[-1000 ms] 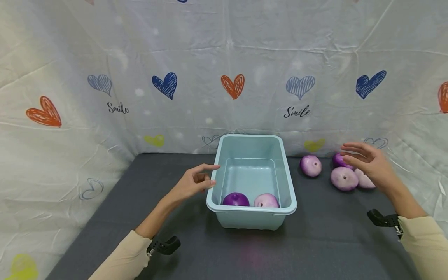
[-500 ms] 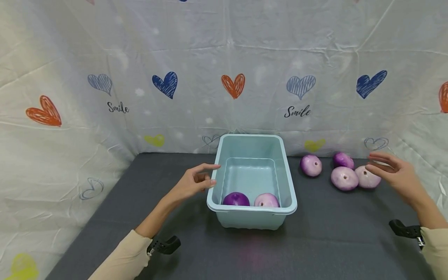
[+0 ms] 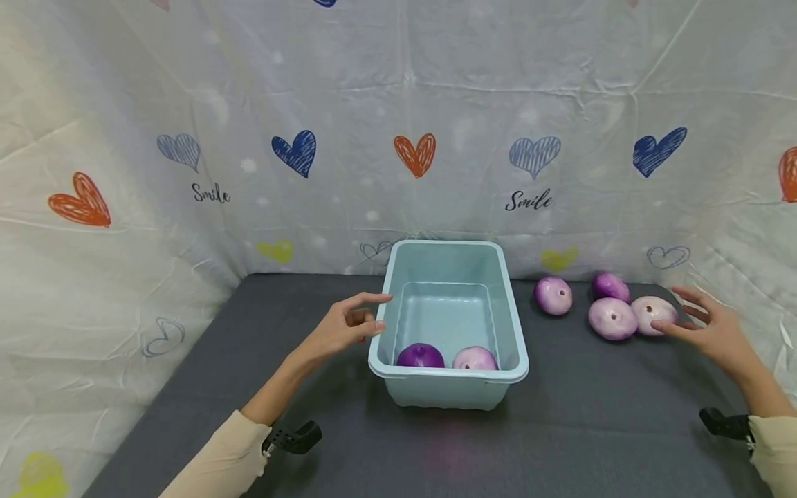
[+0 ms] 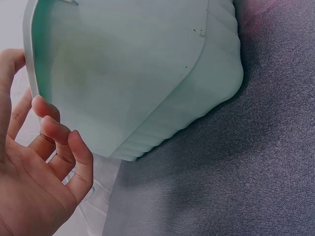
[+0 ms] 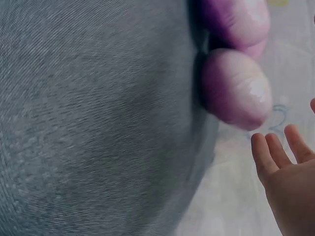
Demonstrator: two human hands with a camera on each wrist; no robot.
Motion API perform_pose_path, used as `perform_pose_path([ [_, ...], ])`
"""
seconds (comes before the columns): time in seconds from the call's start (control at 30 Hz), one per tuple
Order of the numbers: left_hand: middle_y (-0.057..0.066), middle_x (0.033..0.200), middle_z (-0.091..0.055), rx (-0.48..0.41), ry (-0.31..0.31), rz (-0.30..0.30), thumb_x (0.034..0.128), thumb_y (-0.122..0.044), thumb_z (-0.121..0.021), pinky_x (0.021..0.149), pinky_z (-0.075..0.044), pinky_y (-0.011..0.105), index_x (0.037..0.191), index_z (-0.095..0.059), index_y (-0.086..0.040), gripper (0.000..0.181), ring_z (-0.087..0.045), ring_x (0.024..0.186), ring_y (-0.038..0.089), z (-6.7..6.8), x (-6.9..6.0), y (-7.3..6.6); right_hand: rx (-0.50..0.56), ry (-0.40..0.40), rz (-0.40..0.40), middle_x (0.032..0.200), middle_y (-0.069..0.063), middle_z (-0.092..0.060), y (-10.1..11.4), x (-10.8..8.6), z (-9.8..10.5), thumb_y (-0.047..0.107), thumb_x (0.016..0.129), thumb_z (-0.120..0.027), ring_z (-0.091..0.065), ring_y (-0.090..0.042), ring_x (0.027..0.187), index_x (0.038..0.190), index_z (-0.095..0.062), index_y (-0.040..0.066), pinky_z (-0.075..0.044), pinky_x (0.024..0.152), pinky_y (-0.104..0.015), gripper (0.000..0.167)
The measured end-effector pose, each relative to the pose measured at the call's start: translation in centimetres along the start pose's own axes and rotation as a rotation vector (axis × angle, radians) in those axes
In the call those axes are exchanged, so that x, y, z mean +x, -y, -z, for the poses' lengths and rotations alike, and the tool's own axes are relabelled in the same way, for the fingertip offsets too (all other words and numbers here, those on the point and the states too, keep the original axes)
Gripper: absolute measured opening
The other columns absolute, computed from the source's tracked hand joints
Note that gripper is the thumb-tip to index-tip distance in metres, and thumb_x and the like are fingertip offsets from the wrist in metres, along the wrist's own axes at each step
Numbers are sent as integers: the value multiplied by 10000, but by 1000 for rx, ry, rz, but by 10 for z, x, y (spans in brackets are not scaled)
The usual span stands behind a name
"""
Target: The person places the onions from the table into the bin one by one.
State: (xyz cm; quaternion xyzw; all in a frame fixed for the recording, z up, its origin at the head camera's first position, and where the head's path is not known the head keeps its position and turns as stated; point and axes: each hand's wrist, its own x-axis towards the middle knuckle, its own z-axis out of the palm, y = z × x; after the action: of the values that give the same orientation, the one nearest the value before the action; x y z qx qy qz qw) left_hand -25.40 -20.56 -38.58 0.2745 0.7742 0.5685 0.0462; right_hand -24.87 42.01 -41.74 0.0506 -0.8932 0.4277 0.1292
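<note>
In the head view a light blue plastic bin stands mid-table. Inside it, near the front wall, are a dark purple onion and a pale purple onion. My left hand is at the bin's left rim, index finger reaching over the edge, other fingers loosely bent. My right hand is beside the rightmost pale onion, fingers spread, thumb overlapping its front in the head view. In the right wrist view the visible fingertips appear just short of an onion.
Left of that onion lie another pale onion, a darker purple onion behind, and one purple onion apart, nearer the bin. A dark grey cloth covers the table. A white curtain with printed hearts hangs behind.
My right hand has moved right from above the onions, then lowered beside the rightmost one, with the thumb reaching in front of it. The left hand and the bin stay put.
</note>
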Motion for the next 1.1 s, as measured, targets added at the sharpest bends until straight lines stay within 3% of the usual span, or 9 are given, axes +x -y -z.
perform_pose_path([
  [0.17, 338, 800, -486, 1, -5, 8, 1009, -127, -663, 601, -384, 409, 1456, -557, -76, 462, -397, 598, 269, -2, -1, -1, -15, 61, -20, 1562, -358, -230, -12, 1, 1, 205, 912, -800, -338, -642, 1293, 1619, -266, 117, -363, 731, -68, 891],
  [0.43, 200, 775, -534, 9, -13, 28, 1002, -133, -676, 614, -410, 408, 1452, -561, -75, 468, -438, 620, 204, -2, 0, -1, -13, 70, -7, 1512, -380, -294, -22, 8, -4, 165, 911, -794, -386, -597, 1261, 1558, -270, -64, -356, 768, -48, 864],
  [0.6, 150, 765, -539, 1, 2, 16, 1006, -130, -670, 609, -412, 385, 1452, -564, -85, 460, -434, 615, 197, 0, 0, 0, 14, 100, -26, 1516, -390, -268, -24, 14, -6, 168, 924, -782, -373, -598, 1277, 1544, -294, -62, -366, 760, -56, 822],
  [0.67, 145, 764, -537, -2, 5, 11, 1008, -128, -666, 608, -413, 376, 1453, -563, -88, 458, -433, 614, 200, 0, 0, 0, 13, 110, -23, 1506, -382, -295, -24, 15, -6, 178, 923, -785, -499, -463, 1239, 1537, -330, -41, -388, 743, -78, 795],
  [0.73, 158, 767, -535, -3, 5, 9, 1008, -129, -666, 609, -414, 373, 1453, -563, -91, 458, -433, 614, 194, 1, 0, -1, 10, 98, -6, 1455, -342, -379, -25, 16, -7, 162, 905, -803, -592, -222, 1134, 1504, -393, -34, -416, 726, -105, 752],
  [0.83, 228, 782, -521, -6, 4, 9, 1006, -127, -668, 610, -413, 372, 1454, -560, -81, 464, -437, 619, 180, 0, 1, -2, 16, 72, 14, 1301, -90, -542, -27, 17, -8, 137, 876, -830, -522, 87, 962, 1442, -478, -23, -447, 703, -138, 686],
  [0.97, 314, 797, -487, -8, 10, 5, 1009, -131, -665, 605, -405, 392, 1457, -550, -60, 468, -424, 607, 220, 0, 0, -1, 0, 50, 7, 1255, -34, -551, -27, 17, -11, 162, 856, -853, -459, 142, 963, 1399, -508, -42, -432, 701, -136, 675],
  [1.07, 338, 801, -474, -7, 14, 4, 1013, -138, -661, 604, -403, 400, 1457, -550, -59, 465, -409, 606, 303, 0, 0, 0, -34, 45, -4, 1339, -252, -506, -26, 17, -12, 193, 854, -858, -418, 124, 978, 1395, -501, -64, -414, 701, -127, 697],
  [1.1, 337, 801, -473, -3, 13, 6, 1013, -139, -661, 605, -404, 400, 1456, -552, -63, 463, -406, 610, 326, 0, 0, 0, -38, 43, -3, 1345, -262, -502, -26, 17, -12, 196, 854, -859, -412, 118, 978, 1391, -505, -63, -411, 702, -125, 694],
])
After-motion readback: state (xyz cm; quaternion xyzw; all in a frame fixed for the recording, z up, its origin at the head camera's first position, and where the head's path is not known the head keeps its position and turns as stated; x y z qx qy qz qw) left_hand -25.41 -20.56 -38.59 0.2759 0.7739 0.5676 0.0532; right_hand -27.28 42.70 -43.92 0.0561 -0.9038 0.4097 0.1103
